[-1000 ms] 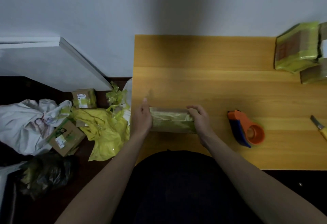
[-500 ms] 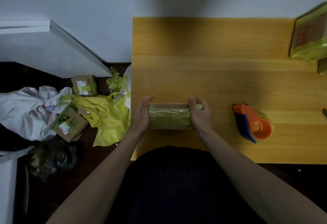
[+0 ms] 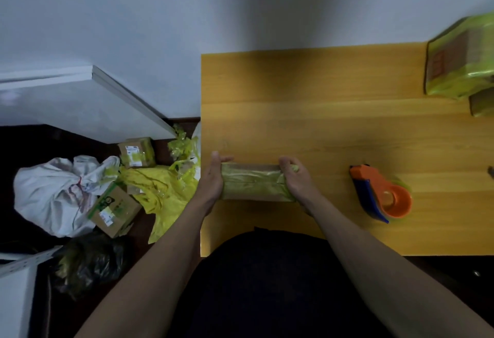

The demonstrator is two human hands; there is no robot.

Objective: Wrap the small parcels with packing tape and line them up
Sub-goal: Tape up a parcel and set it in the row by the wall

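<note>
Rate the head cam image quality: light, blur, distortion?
Head view: dim, with a dark shadow band down the wall onto the table. Right edge smeared, so the wrapped parcels there look blurred. Wide-angle bending at the margins. The parcel between the left hand and right hand is soft but readable.

No wording is being made out anywhere. White printed labels are being shown on two brown cardboard boxes (image 3: 113, 208) (image 3: 137, 152) at the left of the frame, too small to be read.
</note>
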